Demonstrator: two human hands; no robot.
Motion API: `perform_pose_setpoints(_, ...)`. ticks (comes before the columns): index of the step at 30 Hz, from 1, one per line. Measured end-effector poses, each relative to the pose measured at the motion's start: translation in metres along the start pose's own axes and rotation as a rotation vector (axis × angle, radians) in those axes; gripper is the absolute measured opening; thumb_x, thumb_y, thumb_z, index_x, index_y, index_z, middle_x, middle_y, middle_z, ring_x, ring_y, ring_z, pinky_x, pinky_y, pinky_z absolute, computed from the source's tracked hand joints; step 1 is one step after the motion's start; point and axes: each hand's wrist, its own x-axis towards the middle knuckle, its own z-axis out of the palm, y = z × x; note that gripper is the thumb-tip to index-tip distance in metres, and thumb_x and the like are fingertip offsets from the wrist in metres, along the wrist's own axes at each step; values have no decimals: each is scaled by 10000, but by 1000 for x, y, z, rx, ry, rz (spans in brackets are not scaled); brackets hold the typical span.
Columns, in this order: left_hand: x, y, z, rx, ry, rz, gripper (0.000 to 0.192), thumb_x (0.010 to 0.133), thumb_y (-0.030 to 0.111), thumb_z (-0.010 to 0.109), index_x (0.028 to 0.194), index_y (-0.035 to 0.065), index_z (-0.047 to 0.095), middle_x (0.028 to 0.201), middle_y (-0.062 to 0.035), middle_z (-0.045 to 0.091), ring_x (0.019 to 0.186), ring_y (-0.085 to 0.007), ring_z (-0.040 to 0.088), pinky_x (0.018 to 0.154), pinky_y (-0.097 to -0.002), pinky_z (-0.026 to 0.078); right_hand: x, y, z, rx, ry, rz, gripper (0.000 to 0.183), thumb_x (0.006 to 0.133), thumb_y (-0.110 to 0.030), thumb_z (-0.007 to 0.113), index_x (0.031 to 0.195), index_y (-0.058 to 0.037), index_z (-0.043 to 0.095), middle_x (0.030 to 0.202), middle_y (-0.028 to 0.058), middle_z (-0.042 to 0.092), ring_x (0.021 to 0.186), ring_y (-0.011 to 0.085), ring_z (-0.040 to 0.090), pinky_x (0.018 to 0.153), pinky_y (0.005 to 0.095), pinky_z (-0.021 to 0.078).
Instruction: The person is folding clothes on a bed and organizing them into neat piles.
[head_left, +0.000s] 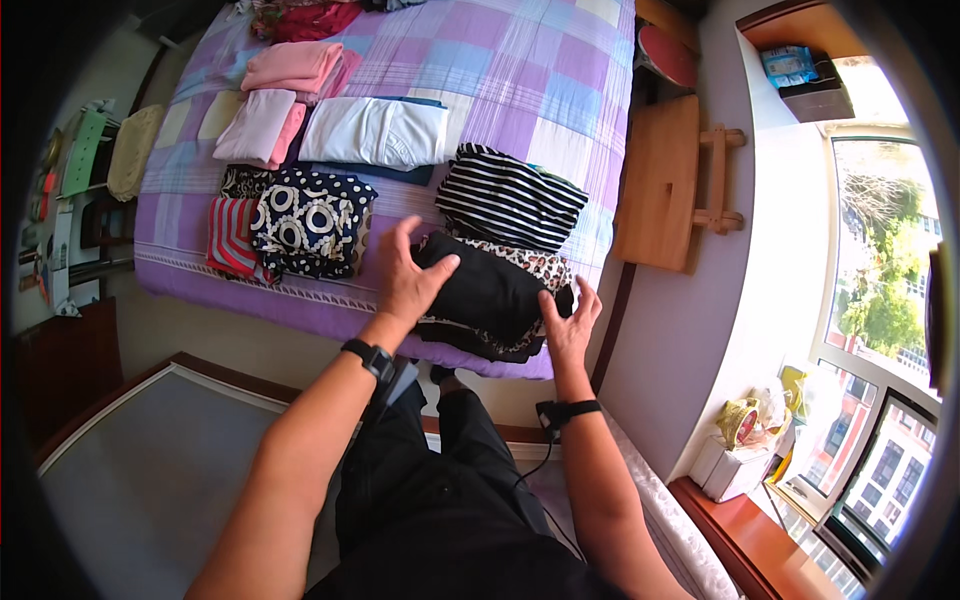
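A folded black garment (484, 289) lies on top of a pile with leopard-print cloth (551, 266) at the bed's near edge. At the black garment's left end is my left hand (412, 274), thumb and fingers spread. My right hand (571, 319) is at its right end, fingers apart and curved. Whether the fingertips touch the cloth is hard to tell. Just beyond lies a black-and-white striped folded garment (510, 196). Folded patterned clothes (307, 221) sit to the left, beside a red-and-grey striped one (234, 234). Farther back are white folded clothes (375, 133) and pink ones (292, 67).
The bed's plaid cover (555, 45) spans the view's top, with dark red cloth (315, 21) at its far side. A wooden folding table (660, 187) leans by the right wall. A white box (729, 466) stands near the window. A cable hangs by my right wrist.
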Motion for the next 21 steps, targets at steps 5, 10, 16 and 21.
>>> perform_pose_setpoints(5, -3, -42, 4, -413, -364, -526, 850, 804, 510, 838, 1394, -26, 542, 1339, -162, 625, 1245, -269, 588, 1060, -370, 450, 24, 55, 7, 512, -544, 594, 933, 806, -555, 822, 1463, 5, 469, 1235, 158, 663, 1109, 282, 650, 995, 387, 506)
perform_pose_setpoints(10, 0, -37, -12, -476, -527, -694, 779, 829, 554, 792, 1337, -13, 630, 1263, -131, 687, 1181, -229, 633, 1045, -334, 457, 19, 19, -5, 518, -664, 791, 891, 812, -591, 796, 1454, -49, 501, 1222, 126, 662, 1037, 236, 649, 888, 412, 528)
perform_pose_setpoints(16, 19, -49, -16, -384, -798, -801, 804, 821, 579, 785, 1320, -33, 638, 1251, -139, 695, 1168, -223, 633, 1040, -333, 457, 27, 51, 0, 468, -786, 849, 805, 831, -640, 749, 1372, -63, 600, 1193, 102, 685, 965, 218, 661, 861, 357, 519)
perform_pose_setpoints(21, 14, -57, -15, -417, -805, -653, 731, 848, 514, 781, 1353, 11, 618, 1269, -114, 680, 1173, -217, 620, 1044, -343, 459, 14, 52, 5, 546, -832, 658, 702, 919, -593, 673, 1338, -31, 634, 1209, 94, 695, 1076, 194, 641, 897, 331, 513)
